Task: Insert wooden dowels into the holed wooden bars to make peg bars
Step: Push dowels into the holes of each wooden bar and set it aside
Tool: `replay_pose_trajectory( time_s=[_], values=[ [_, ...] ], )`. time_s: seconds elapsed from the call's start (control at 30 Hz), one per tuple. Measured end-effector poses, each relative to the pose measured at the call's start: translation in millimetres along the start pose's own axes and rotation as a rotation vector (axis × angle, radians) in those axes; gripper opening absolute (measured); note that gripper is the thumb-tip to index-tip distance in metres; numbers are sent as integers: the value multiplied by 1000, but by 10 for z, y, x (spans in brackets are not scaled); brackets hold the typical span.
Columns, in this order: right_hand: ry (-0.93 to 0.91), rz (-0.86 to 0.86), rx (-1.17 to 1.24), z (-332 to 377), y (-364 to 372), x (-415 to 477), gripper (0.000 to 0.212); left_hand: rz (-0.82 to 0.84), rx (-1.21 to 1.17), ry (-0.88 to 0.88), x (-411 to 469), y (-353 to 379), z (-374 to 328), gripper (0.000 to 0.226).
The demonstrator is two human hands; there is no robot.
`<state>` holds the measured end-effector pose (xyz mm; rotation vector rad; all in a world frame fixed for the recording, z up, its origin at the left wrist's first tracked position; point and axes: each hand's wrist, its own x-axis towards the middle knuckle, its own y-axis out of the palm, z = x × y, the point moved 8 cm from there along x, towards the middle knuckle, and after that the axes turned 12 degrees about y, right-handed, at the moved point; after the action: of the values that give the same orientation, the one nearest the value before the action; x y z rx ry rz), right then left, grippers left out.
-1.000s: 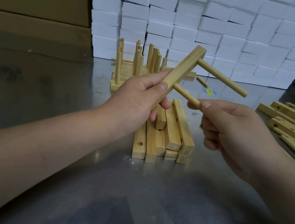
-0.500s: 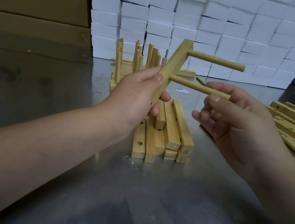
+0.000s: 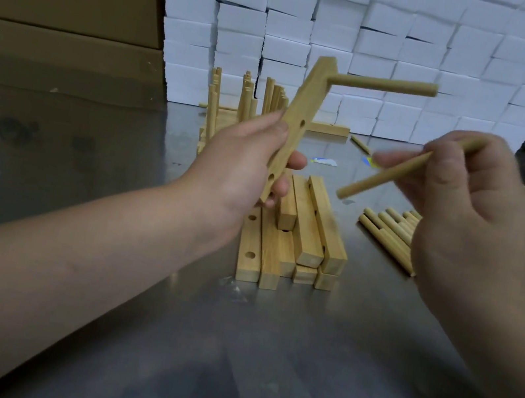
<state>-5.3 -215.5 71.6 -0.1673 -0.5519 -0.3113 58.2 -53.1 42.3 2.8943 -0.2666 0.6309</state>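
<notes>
The left hand [image 3: 246, 164] grips a holed bar [image 3: 296, 124] tilted upright above the tabletop [image 3: 262, 355], 1 dowel [image 3: 382, 84] seated near its top. The right hand [image 3: 461, 204] pinches a loose dowel [image 3: 393, 174], its tip apart from the bar. A stack of bars [image 3: 296, 239] lies beneath; spare dowels [image 3: 388, 230] lie right.

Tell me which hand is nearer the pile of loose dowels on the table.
Right. The right hand hovers just above the loose dowels at the table's right side; the left hand is further left, holding the holed bar over the stacked bars.
</notes>
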Motion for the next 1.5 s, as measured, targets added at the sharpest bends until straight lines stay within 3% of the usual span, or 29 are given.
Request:
replay_pose_trajectory(
  time_s=[0.3,0.43,0.53,0.7,0.9,1.03,1.2,1.43,1.5],
  values=[
    [156,174,-437,-180,193,-11,23,158,145,113,-113,211,-79,33],
    [169,233,-419,-175,246,-30,34,202,202,144,-117,232,-66,37],
    [147,161,-395,-168,191,-11,17,200,225,146,-99,202,-54,36],
    [143,124,-285,-139,150,-8,17,215,263,166,-95,191,-66,34],
    [277,194,-246,-322,228,-10,22,231,316,188,-96,180,-97,36],
    [450,254,-78,-456,262,-21,30,252,354,209,-97,185,-107,37],
    [120,136,-386,-167,171,-15,15,266,390,201,-103,198,-71,36],
    [194,105,-371,-182,166,-40,4,253,372,128,-96,219,-27,30],
    [226,86,-307,-184,130,-31,15,207,338,90,-92,196,-13,25]
  ],
)
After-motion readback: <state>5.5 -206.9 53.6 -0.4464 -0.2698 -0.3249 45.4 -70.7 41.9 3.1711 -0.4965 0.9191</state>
